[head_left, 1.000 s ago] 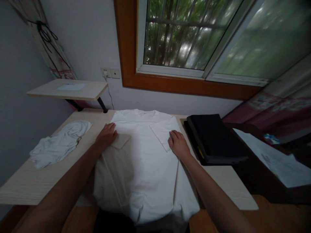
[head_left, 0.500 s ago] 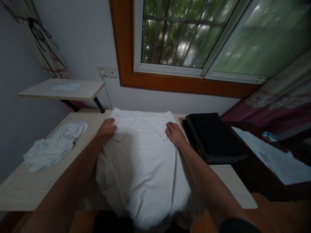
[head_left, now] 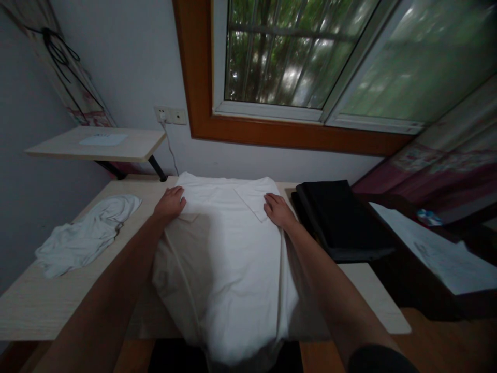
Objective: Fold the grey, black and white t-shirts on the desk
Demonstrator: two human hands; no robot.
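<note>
A white garment (head_left: pixel 240 248), seemingly a shirt, lies spread on the pale table, its lower part hanging over the front edge toward me. Two flaps with straight hems are folded inward near its far end, one on each side. My left hand (head_left: pixel 170 203) rests on the garment's left edge, fingers stretched over the cloth and a little apart. On the right edge, beside the folded flap (head_left: pixel 252 204), my right hand (head_left: pixel 278 210) lies with its fingers out on the fabric. A shadow falls across the garment's left half.
A crumpled white cloth (head_left: pixel 89 233) lies on the table's left part. Behind it stands a raised shelf (head_left: pixel 135 142) with a paper on top. Folded black cloth (head_left: pixel 341 217) sits to the right, and a paper sheet (head_left: pixel 435 248) beyond it. The window (head_left: pixel 287 62) is ahead.
The garment's lower part has shifted slightly, its right side now hanging narrower and smoother. Both hands stay at nearly the same places on its edges.
</note>
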